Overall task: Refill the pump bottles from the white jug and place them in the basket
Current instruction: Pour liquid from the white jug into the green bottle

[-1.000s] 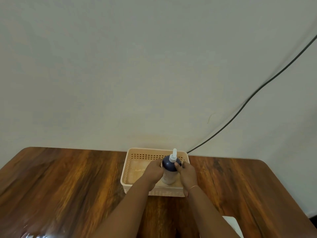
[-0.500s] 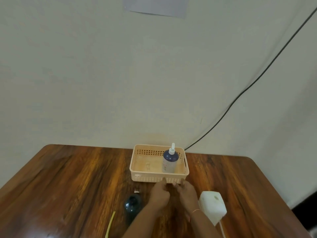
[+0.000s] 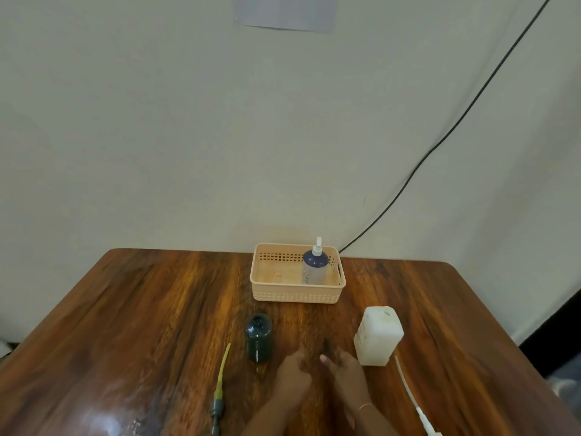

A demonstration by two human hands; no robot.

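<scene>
A beige basket (image 3: pixel 297 294) stands at the table's far edge. Inside it, at the right, a pump bottle (image 3: pixel 315 266) with a dark blue shoulder and white nozzle stands upright. A dark green bottle (image 3: pixel 258 337) without its pump stands in front of the basket. Its pump with a yellow tube (image 3: pixel 220 385) lies to the left of my hands. The white jug (image 3: pixel 379 335) stands to the right, uncapped. My left hand (image 3: pixel 290 377) and my right hand (image 3: pixel 344 374) hover close together over the table between the green bottle and the jug, both empty with fingers loosely curled.
A white pump with a long tube (image 3: pixel 410 391) lies on the wooden table (image 3: pixel 141 325) right of my right arm. A black cable (image 3: pixel 440 143) runs down the wall behind the basket. A paper sheet (image 3: pixel 284 11) hangs on the wall.
Both hands let go of the blue pump bottle in the basket and drew back toward me. The view has tilted down, showing the green bottle, jug and loose pumps.
</scene>
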